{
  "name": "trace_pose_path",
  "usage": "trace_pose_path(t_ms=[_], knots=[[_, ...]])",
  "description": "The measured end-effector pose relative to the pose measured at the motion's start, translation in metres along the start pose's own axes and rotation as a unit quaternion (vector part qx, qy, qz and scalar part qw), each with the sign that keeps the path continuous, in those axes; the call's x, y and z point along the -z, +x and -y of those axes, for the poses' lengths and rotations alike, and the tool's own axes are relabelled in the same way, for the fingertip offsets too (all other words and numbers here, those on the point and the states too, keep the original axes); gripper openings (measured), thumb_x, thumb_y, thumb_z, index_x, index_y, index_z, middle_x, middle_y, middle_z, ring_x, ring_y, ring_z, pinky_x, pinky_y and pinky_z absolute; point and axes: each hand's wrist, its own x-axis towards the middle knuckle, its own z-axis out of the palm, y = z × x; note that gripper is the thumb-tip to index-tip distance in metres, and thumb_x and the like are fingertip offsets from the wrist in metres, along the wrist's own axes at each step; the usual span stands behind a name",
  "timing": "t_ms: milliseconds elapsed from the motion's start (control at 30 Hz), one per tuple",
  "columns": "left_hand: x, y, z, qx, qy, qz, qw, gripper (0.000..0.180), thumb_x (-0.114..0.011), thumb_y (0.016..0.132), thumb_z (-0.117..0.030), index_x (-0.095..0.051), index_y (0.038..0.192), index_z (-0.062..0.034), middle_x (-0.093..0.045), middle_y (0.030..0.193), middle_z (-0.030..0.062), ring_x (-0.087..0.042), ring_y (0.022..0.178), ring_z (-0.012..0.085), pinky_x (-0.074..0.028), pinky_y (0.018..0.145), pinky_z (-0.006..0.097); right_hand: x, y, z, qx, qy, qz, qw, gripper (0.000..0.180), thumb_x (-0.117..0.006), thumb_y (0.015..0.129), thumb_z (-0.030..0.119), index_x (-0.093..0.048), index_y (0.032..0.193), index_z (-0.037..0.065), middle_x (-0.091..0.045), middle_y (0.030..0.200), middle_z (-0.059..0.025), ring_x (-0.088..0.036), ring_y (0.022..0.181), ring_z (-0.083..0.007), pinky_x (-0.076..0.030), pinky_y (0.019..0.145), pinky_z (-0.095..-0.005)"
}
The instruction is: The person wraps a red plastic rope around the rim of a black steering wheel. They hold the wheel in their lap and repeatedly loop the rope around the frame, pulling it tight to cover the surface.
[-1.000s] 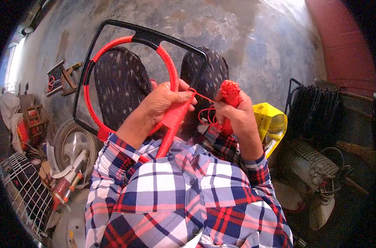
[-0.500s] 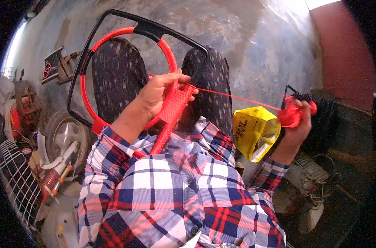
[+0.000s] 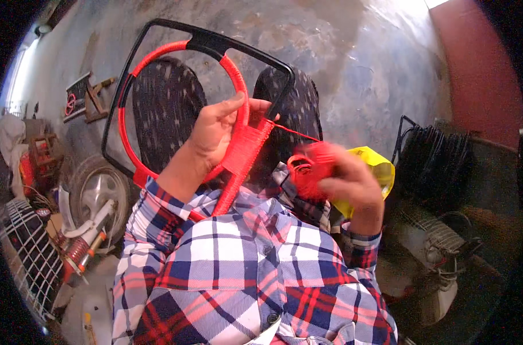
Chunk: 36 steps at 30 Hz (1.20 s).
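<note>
A black metal frame [image 3: 245, 49] with a rounded-corner outline and a ring inside it rests across my lap. Red cord [image 3: 245, 148] is wound closely round most of the ring and round the frame's side bar where the two meet. My left hand [image 3: 218, 126] is closed on the ring beside that wound section, its fingers passing behind. In my right hand [image 3: 353, 178], slightly blurred, is a bundle of red cord [image 3: 310, 175]. From the bundle a strand [image 3: 299, 133] runs to the wrapped bar. Behind the right hand a yellow plastic bag [image 3: 382, 172] is partly hidden.
On the left lie a wheel [image 3: 103, 192], a white wire rack [image 3: 29, 253] and a small wooden stool [image 3: 97, 98]. A stack of black frames [image 3: 437, 161] stands at right, with a wire-caged machine [image 3: 434, 233] nearer me. A dark red panel [image 3: 474, 75] rises behind.
My right hand has come leftward toward the frame with the cord bundle, and the strand is shorter. The yellow bag is now largely behind that hand. My left hand keeps its hold.
</note>
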Motion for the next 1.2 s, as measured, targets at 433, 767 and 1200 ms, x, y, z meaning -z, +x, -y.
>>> trace_pose_path(t_ms=[433,767,1200], knots=[[-0.004,0.001,0.004,-0.012,-0.086,0.060,0.994,0.052,-0.055,0.096,-0.033,-0.051,0.132,0.0049,-0.062,0.125,0.0185,-0.059,0.117,0.0315,-0.044,0.105,0.045,-0.041,0.095,-0.036,0.101,-0.042,-0.149,0.983,0.068,-0.067,0.083,0.006,-0.035,0.143,-0.001,-0.065,0.112,-0.0161,-0.068,0.097,-0.0247,-0.053,0.083,-0.0341],[0.006,0.006,0.006,-0.049,-0.078,0.063,0.994,0.045,-0.053,0.094,-0.029,-0.058,0.124,0.0041,-0.064,0.124,0.0163,-0.060,0.114,0.0305,-0.042,0.104,0.046,-0.043,0.108,0.004,0.179,-0.418,-0.226,0.861,0.056,-0.079,0.074,0.026,-0.059,0.121,0.003,-0.041,0.144,-0.0215,-0.034,0.137,-0.0411,-0.030,0.113,-0.0488],[0.018,0.013,0.012,-0.135,0.035,-0.077,0.987,0.032,-0.054,0.092,-0.022,-0.063,0.112,0.0013,-0.066,0.108,0.0112,-0.059,0.110,0.0227,-0.047,0.094,0.039,0.008,0.084,0.016,0.122,0.042,-0.217,0.968,0.021,-0.064,0.079,0.018,-0.066,0.090,0.001,-0.066,0.090,-0.0084,-0.060,0.084,-0.0150,-0.047,0.080,-0.0290]])
